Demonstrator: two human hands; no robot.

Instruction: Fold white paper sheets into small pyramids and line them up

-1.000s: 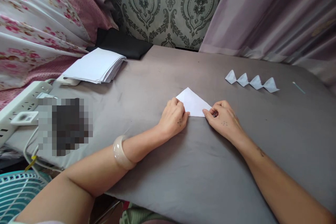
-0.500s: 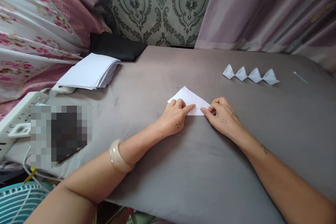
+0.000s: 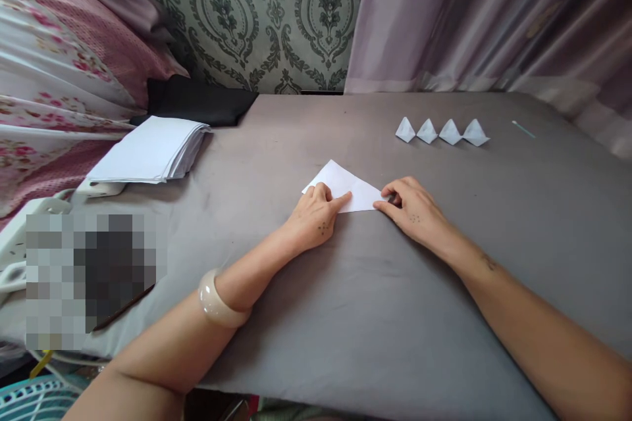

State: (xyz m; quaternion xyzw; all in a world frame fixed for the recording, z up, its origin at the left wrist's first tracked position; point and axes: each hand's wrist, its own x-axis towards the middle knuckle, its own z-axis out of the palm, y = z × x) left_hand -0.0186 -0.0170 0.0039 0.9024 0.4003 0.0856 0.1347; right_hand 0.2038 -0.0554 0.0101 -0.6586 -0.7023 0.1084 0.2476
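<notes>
A folded white paper (image 3: 345, 187) lies on the grey cloth-covered table, its top corner pointing away from me. My left hand (image 3: 318, 214) rests on the paper's left part, index finger stretched along it and the other fingers curled. At the paper's right corner, my right hand (image 3: 412, 207) pinches the edge between thumb and fingers. Several small folded white paper pieces (image 3: 450, 132) stand in a row beyond my right hand.
A stack of white paper (image 3: 148, 148) lies at the left, before a black folded item (image 3: 200, 102). A white power strip (image 3: 29, 227) and a blurred-out object (image 3: 118, 276) are nearer. A thin stick (image 3: 524, 129) lies far right.
The view has shifted, so most things appear further left. My right hand now pinches the paper's right corner, which looks narrower and more drawn out. My left hand stays on the paper.
</notes>
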